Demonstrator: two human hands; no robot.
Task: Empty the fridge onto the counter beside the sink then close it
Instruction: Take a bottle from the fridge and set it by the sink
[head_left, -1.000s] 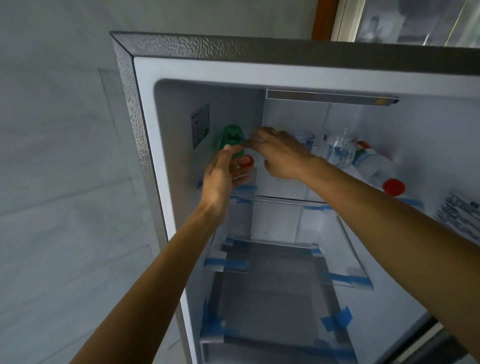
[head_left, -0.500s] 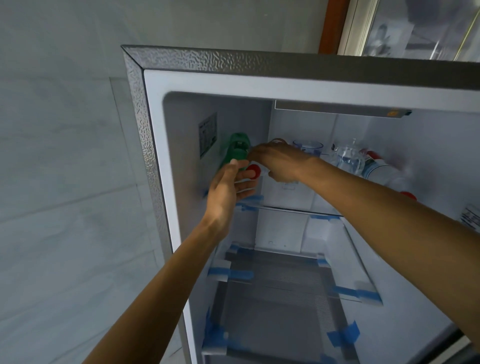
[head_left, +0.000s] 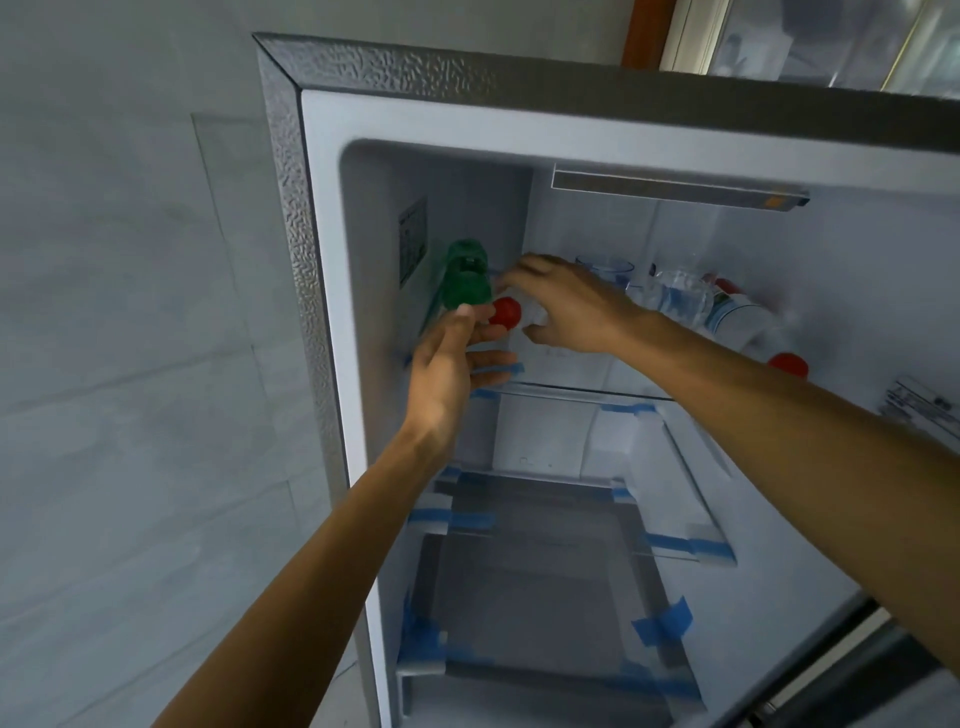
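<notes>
The open fridge (head_left: 519, 114) fills the view. On its top shelf (head_left: 571, 389) a green bottle (head_left: 466, 275) stands at the left wall. My left hand (head_left: 452, 364) wraps around its lower part, fingertips showing on the right side. Just right of it lies a clear bottle with a red cap (head_left: 506, 313). My right hand (head_left: 571, 306) holds that bottle, fingers over it and thumb under. Its body is mostly hidden by the hand.
Further right on the shelf sit a clear bowl (head_left: 608, 270), a glass vessel (head_left: 675, 299) and a second red-capped bottle (head_left: 753, 332). The lower shelves (head_left: 545, 571), edged with blue tape, hold nothing. A grey tiled wall is on the left.
Both hands stay at the two left bottles. The first red cap shows more fully between the hands now, and the view has shifted slightly.
</notes>
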